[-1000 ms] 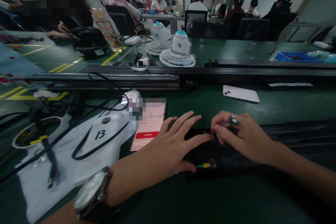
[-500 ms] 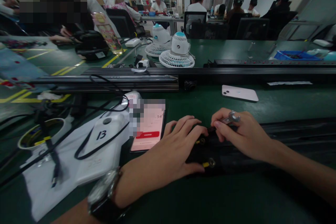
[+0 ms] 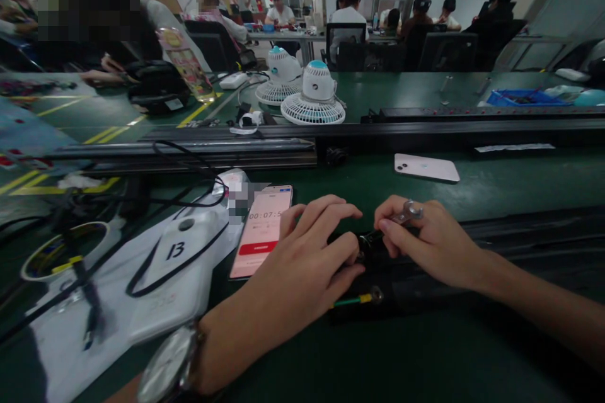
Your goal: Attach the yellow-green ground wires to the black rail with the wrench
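My right hand [image 3: 420,233] is closed around a small silver wrench [image 3: 412,209], its open jaw sticking up above the fingers and its other end hidden. My left hand [image 3: 312,252], with a watch [image 3: 170,362] on the wrist, has thumb and index finger pinched together over a long black bar [image 3: 425,286]. Whatever lies between those fingertips is too small and dark to make out. Just below the left thumb, a green-yellow wire [image 3: 352,301] with a ring terminal [image 3: 377,294] lies on the bar.
Left of my hands lie a phone showing a timer [image 3: 258,233], a white case marked 13 [image 3: 174,289], black cables and a tape roll [image 3: 66,252]. A pink phone [image 3: 425,167] lies beyond the right hand. Farther back are long metal bars [image 3: 198,154] and two white fans [image 3: 314,97].
My left thumb and index finger have drawn together from a spread position, uncovering more of the green-yellow wire. The right hand keeps the wrench; the view has shifted slightly.
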A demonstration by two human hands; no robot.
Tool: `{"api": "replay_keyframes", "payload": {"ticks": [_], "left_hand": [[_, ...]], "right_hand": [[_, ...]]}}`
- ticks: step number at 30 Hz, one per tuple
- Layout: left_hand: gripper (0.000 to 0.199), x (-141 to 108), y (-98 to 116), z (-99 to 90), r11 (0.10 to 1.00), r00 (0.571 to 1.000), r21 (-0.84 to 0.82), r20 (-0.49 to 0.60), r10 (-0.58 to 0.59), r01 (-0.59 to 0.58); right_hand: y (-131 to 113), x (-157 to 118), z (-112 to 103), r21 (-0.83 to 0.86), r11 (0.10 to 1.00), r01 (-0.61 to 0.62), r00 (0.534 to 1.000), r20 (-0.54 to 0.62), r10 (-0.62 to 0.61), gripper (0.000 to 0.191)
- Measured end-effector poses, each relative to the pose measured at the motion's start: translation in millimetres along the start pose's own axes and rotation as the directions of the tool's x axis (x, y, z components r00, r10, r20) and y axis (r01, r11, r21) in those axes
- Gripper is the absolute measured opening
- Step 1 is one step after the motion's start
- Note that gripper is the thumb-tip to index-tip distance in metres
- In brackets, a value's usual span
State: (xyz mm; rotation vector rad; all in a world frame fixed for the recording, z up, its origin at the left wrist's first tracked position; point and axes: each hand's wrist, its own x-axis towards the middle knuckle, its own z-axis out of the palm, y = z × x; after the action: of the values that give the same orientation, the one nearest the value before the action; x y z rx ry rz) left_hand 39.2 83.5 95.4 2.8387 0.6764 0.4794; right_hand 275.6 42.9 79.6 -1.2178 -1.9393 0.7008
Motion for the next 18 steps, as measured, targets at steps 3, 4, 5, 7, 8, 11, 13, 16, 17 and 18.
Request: {"api": "replay_keyframes", "payload": {"ticks": [3,4,5,7,8,11,13,16,17,18], "left_hand": [[0.007,1.3,-3.7,-3.2,0.999,0.994,-0.017,-0.101,-0.031,0.029],[0.006,1.0,-4.6,-3.0,0.999,0.994,-0.032,-0.101,-0.032,0.029],[0.005,0.5,-5.1,-2.0,0.999,0.996,-0.049,-0.083,-0.026,0.022],[0.007,-1.2,-5.0,1.9,0.997,1.0,-0.078,-0.012,0.009,-0.01],[0.01,-2.1,-4.6,4.5,0.996,0.999,-0.087,0.025,0.027,-0.025],[0.017,-3.9,-3.2,11.9,0.995,0.994,-0.083,0.091,0.056,-0.048],[0.02,-4.1,-3.3,15.0,0.996,0.994,-0.074,0.093,0.056,-0.049],[0.021,-3.5,-6.2,16.3,0.996,0.996,-0.076,0.073,0.048,-0.043],[0.021,-3.2,-7.8,16.0,0.996,0.998,-0.076,0.058,0.041,-0.036],[0.02,-2.9,-9.7,15.4,0.997,0.999,-0.076,0.041,0.031,-0.028]], "right_hand": [[-0.1,-0.6,-0.4,-0.013,1.0,0.004,0.999,0.037,-0.003,0.012],[-0.6,-0.8,-0.5,-0.015,1.0,0.006,0.999,0.048,-0.005,0.011],[-1.2,-0.9,-0.4,-0.016,1.0,0.009,0.998,0.06,-0.009,0.011],[-2.9,-1.0,0.0,-0.019,1.0,0.019,0.996,0.085,-0.017,0.011],[-3.7,-1.0,0.4,-0.025,0.999,0.022,0.995,0.094,-0.019,0.011],[-5.4,-0.6,1.9,-0.042,0.999,0.027,0.993,0.117,-0.022,0.011],[-5.6,-0.2,2.7,-0.05,0.998,0.03,0.991,0.129,-0.023,0.011],[-5.4,0.6,2.6,-0.07,0.997,0.028,0.988,0.151,-0.018,0.011],[-5.4,0.9,2.3,-0.075,0.997,0.023,0.988,0.157,-0.011,0.011],[-5.5,1.1,1.8,-0.078,0.997,0.015,0.987,0.16,-0.002,0.011]]}}
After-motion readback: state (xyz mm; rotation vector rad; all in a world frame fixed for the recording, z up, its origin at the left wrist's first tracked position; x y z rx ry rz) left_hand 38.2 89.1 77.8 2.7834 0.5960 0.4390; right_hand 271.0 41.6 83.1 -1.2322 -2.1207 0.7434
